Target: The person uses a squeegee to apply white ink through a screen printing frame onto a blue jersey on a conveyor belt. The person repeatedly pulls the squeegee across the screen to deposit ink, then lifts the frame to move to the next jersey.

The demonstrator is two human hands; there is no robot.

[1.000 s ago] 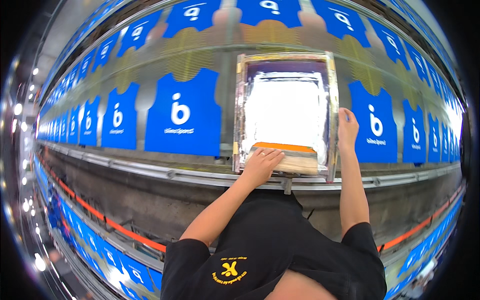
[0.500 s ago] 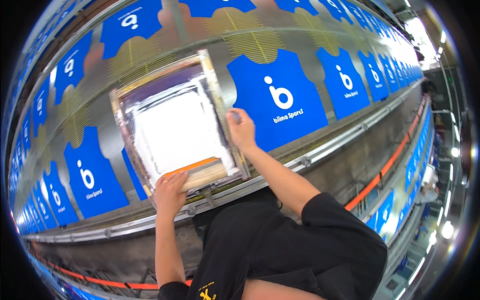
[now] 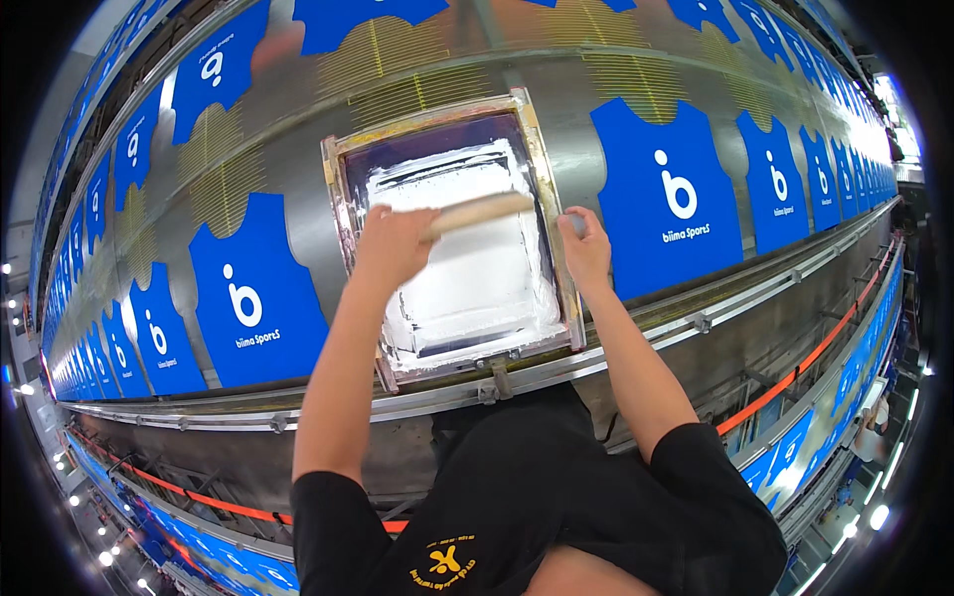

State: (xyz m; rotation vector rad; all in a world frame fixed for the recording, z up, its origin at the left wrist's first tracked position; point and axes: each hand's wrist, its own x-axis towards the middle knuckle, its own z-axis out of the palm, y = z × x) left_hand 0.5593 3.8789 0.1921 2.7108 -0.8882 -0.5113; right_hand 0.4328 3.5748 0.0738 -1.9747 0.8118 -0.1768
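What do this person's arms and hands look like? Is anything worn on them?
The left hand and right hand wear no gloves. The forearms are bare up to short black sleeves. These belong to a black shirt with a yellow emblem.

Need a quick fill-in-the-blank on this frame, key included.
1. The left hand grips the wooden squeegee over ____ ink.
2. The right hand is at the ____ side of the screen frame.
3. The fabric panels are ____.
4. The person's top is ____.

Missing words: white; right; blue; black.
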